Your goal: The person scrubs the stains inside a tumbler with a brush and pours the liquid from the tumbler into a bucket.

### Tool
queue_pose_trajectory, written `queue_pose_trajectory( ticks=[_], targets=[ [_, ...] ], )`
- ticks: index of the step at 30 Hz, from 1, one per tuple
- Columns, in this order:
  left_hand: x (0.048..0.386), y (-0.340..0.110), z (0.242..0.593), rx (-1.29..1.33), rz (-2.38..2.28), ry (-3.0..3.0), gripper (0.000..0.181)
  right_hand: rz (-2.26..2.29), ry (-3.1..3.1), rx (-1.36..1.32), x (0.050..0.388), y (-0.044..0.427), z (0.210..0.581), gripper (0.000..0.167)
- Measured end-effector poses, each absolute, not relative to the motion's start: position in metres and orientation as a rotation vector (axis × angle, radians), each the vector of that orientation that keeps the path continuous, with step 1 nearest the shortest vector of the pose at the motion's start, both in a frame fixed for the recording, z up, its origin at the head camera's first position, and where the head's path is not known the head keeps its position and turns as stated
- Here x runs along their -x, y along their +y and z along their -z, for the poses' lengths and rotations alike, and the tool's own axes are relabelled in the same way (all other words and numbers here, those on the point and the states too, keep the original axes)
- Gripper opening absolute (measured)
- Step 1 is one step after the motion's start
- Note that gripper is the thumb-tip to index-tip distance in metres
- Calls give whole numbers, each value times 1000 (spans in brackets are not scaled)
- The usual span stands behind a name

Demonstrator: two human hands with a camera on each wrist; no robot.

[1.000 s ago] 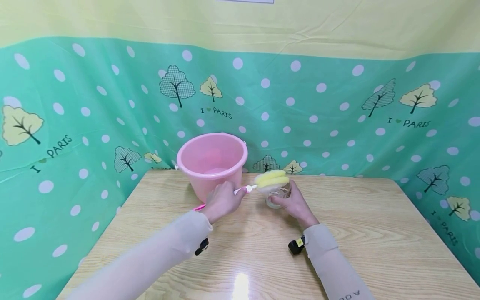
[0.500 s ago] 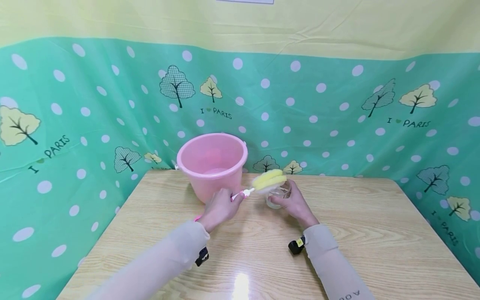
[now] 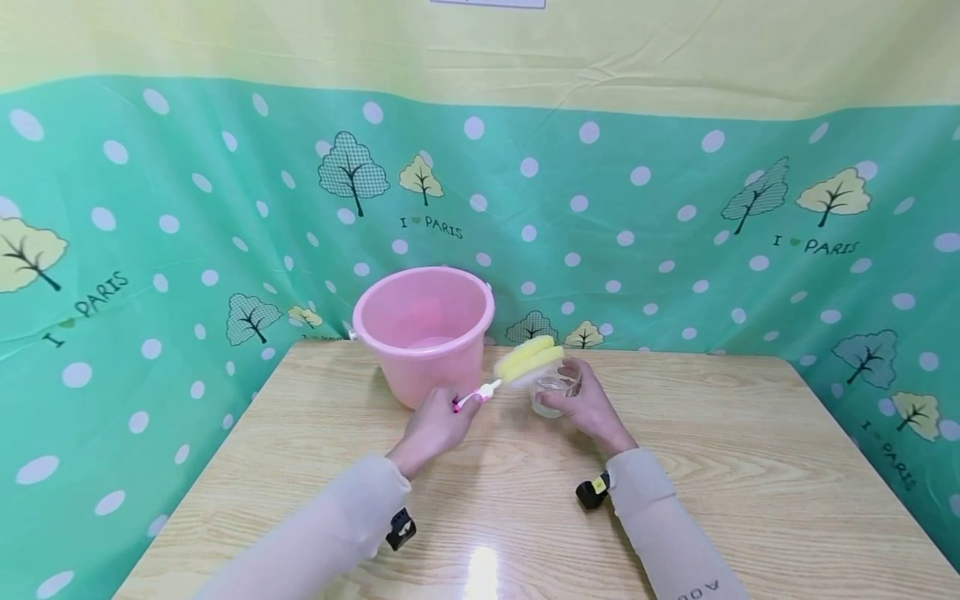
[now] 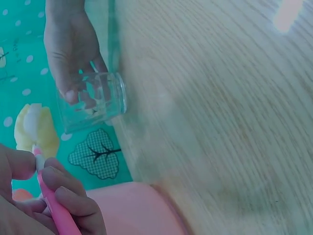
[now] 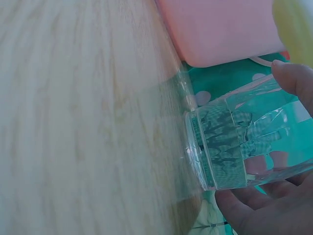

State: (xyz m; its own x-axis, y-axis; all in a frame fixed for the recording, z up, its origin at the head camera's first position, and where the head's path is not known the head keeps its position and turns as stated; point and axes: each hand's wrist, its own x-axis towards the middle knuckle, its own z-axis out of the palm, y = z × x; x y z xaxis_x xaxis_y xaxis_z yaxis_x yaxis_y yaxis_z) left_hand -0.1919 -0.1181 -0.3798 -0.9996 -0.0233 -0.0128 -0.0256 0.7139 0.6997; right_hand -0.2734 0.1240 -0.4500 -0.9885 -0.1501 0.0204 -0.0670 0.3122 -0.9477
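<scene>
My left hand (image 3: 435, 423) grips the pink and white handle (image 3: 480, 395) of a cup brush. Its yellow and white sponge head (image 3: 528, 360) is tilted up to the right, overlapping the glass's near-left rim in the head view. In the left wrist view, the sponge head (image 4: 45, 129) hangs above rim level, apart from the glass (image 4: 93, 110). Fingers and thumb of my right hand (image 3: 592, 410) wrap round this clear, upright drinking glass (image 3: 545, 406), whose base is on the table. The right wrist view shows the glass (image 5: 225, 147) with nothing visible inside.
A pink bucket (image 3: 420, 375) with white handle mounts stands on the wooden table (image 3: 720, 467), just behind my left hand. Directly behind the table hangs a green and yellow curtain (image 3: 622, 200) with dots and trees. Bare wood extends right of the glass.
My left hand has moved left and toward me, drawing the sponge head leftward from over the glass. The right hand and glass have stayed in place.
</scene>
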Motion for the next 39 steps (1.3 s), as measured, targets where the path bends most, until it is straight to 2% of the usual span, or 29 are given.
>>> queue_pose_trajectory(
  ticks=[28,39],
  targets=[
    [182,-141,403,155,-1495,2775,37,1778,2481,182,273,123,449,94],
    [181,-140,419,181,-1539,2754,33,1771,2486,176,273,122,449,92]
  ],
)
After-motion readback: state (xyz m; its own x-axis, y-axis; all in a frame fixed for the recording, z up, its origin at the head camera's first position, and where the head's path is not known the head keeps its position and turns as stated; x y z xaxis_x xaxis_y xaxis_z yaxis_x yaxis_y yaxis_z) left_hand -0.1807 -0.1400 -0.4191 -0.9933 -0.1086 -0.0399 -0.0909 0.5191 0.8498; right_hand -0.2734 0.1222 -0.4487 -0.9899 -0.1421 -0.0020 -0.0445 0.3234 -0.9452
